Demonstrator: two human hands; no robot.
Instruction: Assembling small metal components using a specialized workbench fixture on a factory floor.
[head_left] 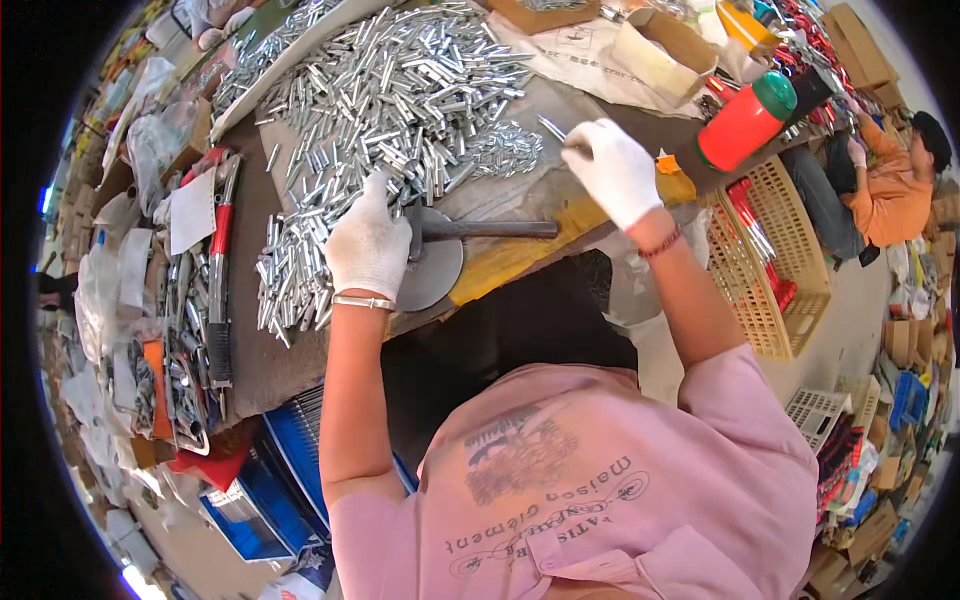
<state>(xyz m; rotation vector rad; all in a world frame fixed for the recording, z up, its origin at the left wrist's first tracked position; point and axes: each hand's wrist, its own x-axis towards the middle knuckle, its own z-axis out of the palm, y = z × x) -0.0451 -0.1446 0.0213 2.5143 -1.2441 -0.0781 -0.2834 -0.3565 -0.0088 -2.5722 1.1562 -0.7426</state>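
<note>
My left hand [368, 243], in a white glove, is at the near edge of a big heap of short silvery metal pins [390, 85]. Its fingers are bent together over the pins, and what they hold, if anything, is hidden. Right beside it, a hammer [490, 229] lies with its head over a round grey metal plate [435, 275]. My right hand [612, 172], also gloved, is raised to the right of the heap, fingers closed, with one metal pin [551, 128] sticking out toward the left. A small pile of tiny metal parts [507, 148] lies between the hands.
A red bottle with a green lid [747, 120] and an open cardboard box [663, 55] stand at the right. Hand tools [190, 340] crowd the left edge. Below right is a yellow plastic crate [765, 260]; a person in orange [890, 190] sits beyond it.
</note>
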